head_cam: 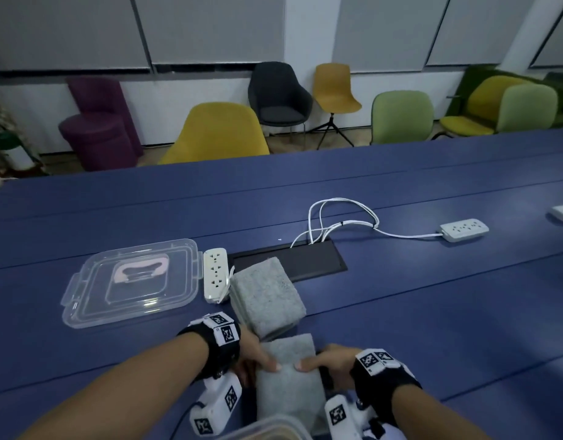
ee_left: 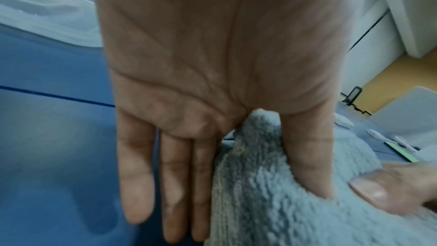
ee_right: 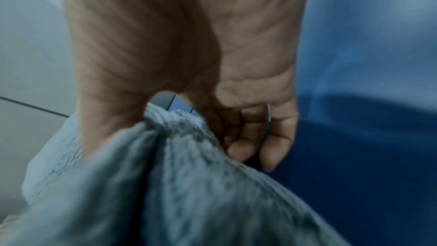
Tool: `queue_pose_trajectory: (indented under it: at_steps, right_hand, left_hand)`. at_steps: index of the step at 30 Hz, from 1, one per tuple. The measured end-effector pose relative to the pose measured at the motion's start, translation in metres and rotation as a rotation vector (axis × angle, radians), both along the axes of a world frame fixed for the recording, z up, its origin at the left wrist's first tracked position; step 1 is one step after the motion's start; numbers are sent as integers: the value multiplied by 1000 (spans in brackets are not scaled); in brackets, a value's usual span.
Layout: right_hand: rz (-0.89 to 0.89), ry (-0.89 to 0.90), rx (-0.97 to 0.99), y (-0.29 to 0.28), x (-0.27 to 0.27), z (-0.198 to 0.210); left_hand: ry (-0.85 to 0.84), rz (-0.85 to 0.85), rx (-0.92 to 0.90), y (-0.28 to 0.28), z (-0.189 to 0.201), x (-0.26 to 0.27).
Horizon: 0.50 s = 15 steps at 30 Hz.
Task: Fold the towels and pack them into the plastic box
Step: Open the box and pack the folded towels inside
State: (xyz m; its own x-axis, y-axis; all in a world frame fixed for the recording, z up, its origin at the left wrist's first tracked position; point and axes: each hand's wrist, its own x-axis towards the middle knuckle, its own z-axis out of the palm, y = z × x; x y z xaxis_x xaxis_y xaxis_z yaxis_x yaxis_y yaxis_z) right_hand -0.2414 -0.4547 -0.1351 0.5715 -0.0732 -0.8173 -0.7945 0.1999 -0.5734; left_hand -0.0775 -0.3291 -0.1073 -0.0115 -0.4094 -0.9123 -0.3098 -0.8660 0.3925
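Note:
Both hands hold a folded grey towel (head_cam: 288, 381) low over the blue table (head_cam: 432, 312), just beyond the clear plastic box's rim (head_cam: 267, 425) at the bottom edge. My left hand (head_cam: 262, 360) pinches the towel's left edge (ee_left: 272, 203), thumb on top, with three fingers straight beside it. At the right edge (ee_right: 179, 184), my right hand (head_cam: 316, 363) grips with its thumb on top and fingers curled underneath. A second folded grey towel (head_cam: 267, 300) lies on the table just beyond. The box's inside is hidden.
The clear box lid (head_cam: 131, 281) with a pink handle lies at the left. A white power strip (head_cam: 215, 274) sits between the lid and the second towel, with a black cable hatch (head_cam: 308, 260), white cords and another strip (head_cam: 464, 229) farther back. Chairs stand past the far edge.

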Motion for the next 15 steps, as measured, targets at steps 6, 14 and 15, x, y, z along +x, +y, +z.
queue_pose_trajectory:
  at_steps: [6, 14, 15]
  right_hand:
    - [-59, -144, -70, 5, -6, 30]
    - [-114, -444, -255, 8, -24, 138]
    - [-118, -480, -253, 10, -27, 149]
  left_hand:
    - [-35, -22, -110, 2, 20, -2]
    - [-113, 65, -373, 14, 115, -21]
    - [-122, 113, -448, 19, 130, -25]
